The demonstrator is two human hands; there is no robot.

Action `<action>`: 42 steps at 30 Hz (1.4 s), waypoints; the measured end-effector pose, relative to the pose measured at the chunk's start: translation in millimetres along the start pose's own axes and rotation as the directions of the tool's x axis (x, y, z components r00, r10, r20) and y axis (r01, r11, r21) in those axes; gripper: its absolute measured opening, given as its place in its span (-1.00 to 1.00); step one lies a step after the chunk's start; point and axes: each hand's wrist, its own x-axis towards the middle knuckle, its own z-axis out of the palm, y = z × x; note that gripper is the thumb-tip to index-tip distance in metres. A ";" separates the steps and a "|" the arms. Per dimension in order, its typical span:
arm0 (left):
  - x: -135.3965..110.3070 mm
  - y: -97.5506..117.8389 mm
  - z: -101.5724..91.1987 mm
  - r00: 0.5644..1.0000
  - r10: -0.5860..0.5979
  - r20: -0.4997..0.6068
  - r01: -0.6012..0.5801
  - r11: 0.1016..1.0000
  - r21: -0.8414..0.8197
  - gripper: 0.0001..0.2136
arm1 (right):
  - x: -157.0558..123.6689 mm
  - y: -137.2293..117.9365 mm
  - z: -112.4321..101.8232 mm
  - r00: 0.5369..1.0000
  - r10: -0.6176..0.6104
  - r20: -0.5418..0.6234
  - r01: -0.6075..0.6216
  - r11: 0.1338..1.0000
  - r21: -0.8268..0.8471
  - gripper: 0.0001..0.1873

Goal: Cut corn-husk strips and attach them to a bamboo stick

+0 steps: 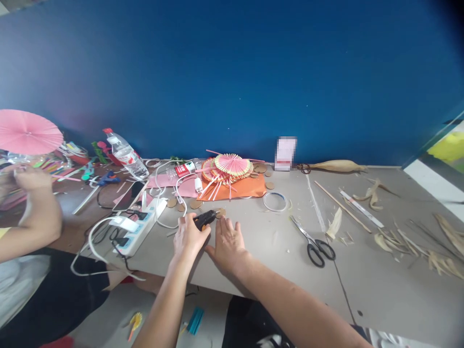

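My left hand [189, 235] is closed around a black hot glue gun [205, 220]. The gun's tip points right, at a small round tan disc [221, 212] on the table. Just below that disc lies my right hand [228, 241], palm down with fingers stretched out; the fingertips reach the disc's near edge, though whether they press on it I cannot tell. Several similar discs [196, 205] lie behind the gun. Pleated paper rosettes [232, 165] in pink and yellow are stacked on an orange sheet [253, 187] beyond my hands.
A white power strip [136, 229] with cables stands to the left. Black-handled scissors [313, 241], a tape ring [274, 202], a thin stick [342, 206] and dried husks [438, 261] are on the right. A bottle [126, 154] leans at the back left, near another person's arm [39, 208].
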 end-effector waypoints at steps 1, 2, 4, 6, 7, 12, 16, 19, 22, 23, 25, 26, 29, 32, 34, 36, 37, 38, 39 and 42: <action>0.1 1.5 0.7 1.000 0.004 -0.001 -0.004 1.000 -0.005 -0.58 | 0.1 0.8 -0.3 1.000 0.009 -0.001 -0.009 1.000 0.000 -0.25; 0.2 3.0 1.5 1.000 0.010 -0.004 -0.010 1.000 -0.010 -0.58 | 0.1 1.8 -0.4 1.000 0.015 -0.003 -0.015 1.000 -0.003 -0.24; 0.1 6.2 3.0 1.000 0.023 -0.012 -0.024 1.000 -0.021 -0.58 | -0.3 4.0 0.6 1.000 0.021 -0.014 -0.021 1.000 -0.017 -0.24; 0.0 9.4 4.2 0.999 0.038 -0.022 -0.039 0.999 -0.032 -0.58 | -0.9 5.8 2.4 0.999 0.022 -0.040 -0.023 0.999 -0.030 -0.23; 0.0 11.1 4.7 0.999 0.044 -0.027 -0.045 0.998 -0.037 -0.58 | -1.3 6.6 3.3 0.998 0.021 -0.056 -0.023 0.999 -0.033 -0.23; 0.7 18.4 6.9 0.999 0.045 -0.018 -0.046 0.998 -0.053 -0.57 | -3.7 8.7 4.3 0.996 0.012 -0.092 -0.013 1.000 -0.015 -0.25; 0.1 22.1 8.2 0.999 0.038 -0.002 -0.038 0.998 -0.050 -0.57 | -8.6 10.2 3.4 0.996 0.003 -0.091 -0.004 1.000 -0.001 -0.26; -1.7 23.3 7.7 0.999 0.045 -0.017 -0.046 0.997 -0.057 -0.57 | -14.5 12.0 3.8 0.998 0.007 -0.056 -0.006 1.000 0.014 -0.24; -3.6 23.8 7.4 0.998 0.051 -0.028 -0.052 0.997 -0.053 -0.59 | -22.2 13.8 1.2 0.999 0.018 -0.028 -0.017 0.999 0.031 -0.21; -4.1 23.9 7.7 0.998 0.050 -0.030 -0.052 0.997 -0.052 -0.59 | -25.6 14.4 -1.3 0.999 0.014 -0.030 -0.013 0.999 0.035 -0.22; -4.8 24.1 8.3 0.998 0.050 -0.022 -0.051 0.997 -0.054 -0.59 | -34.5 15.7 -8.8 0.998 -0.005 -0.058 0.007 0.999 0.037 -0.26; -5.1 24.2 8.3 0.999 0.050 -0.011 -0.051 0.997 -0.056 -0.58 | -40.2 16.6 -13.7 0.997 -0.019 -0.080 0.022 0.999 0.037 -0.29; -6.3 24.5 4.4 0.999 0.042 0.032 -0.040 0.998 -0.049 -0.53 | -63.2 22.2 -29.8 0.992 -0.064 -0.109 0.070 0.996 0.053 -0.50; -8.6 25.2 -6.7 1.000 0.013 0.017 -0.012 1.000 -0.016 -0.44 | -92.0 34.9 -44.0 0.993 -0.087 -0.079 0.096 0.990 0.106 -0.83; -11.4 27.0 -14.7 0.998 0.027 -0.061 -0.028 0.999 -0.016 -0.46 | -110.6 49.1 -51.1 0.993 -0.057 -0.099 0.070 0.989 0.132 -0.83; -16.6 32.3 -19.0 0.992 0.086 -0.096 -0.093 0.993 -0.074 -0.55 | -126.4 68.1 -56.5 0.987 0.018 -0.159 0.004 0.990 0.141 -0.77; -20.7 37.0 -18.9 0.986 0.152 -0.073 -0.160 0.980 -0.116 -0.62 | -133.0 79.0 -58.7 0.978 0.062 -0.197 -0.035 0.990 0.139 -0.76; -25.7 43.2 -17.2 0.971 0.234 -0.040 -0.237 0.958 -0.161 -0.70 | -138.8 90.3 -60.5 0.966 0.108 -0.237 -0.078 0.988 0.132 -0.76; -31.7 50.8 -14.0 0.943 0.332 0.000 -0.325 0.923 -0.205 -0.76 | -143.9 101.6 -62.1 0.950 0.147 -0.277 -0.117 0.986 0.119 -0.76; -53.1 80.0 0.9 0.825 0.555 0.105 -0.513 0.814 -0.273 -0.82 | -156.8 130.4 -65.5 0.903 0.242 -0.355 -0.226 0.970 0.084 -0.80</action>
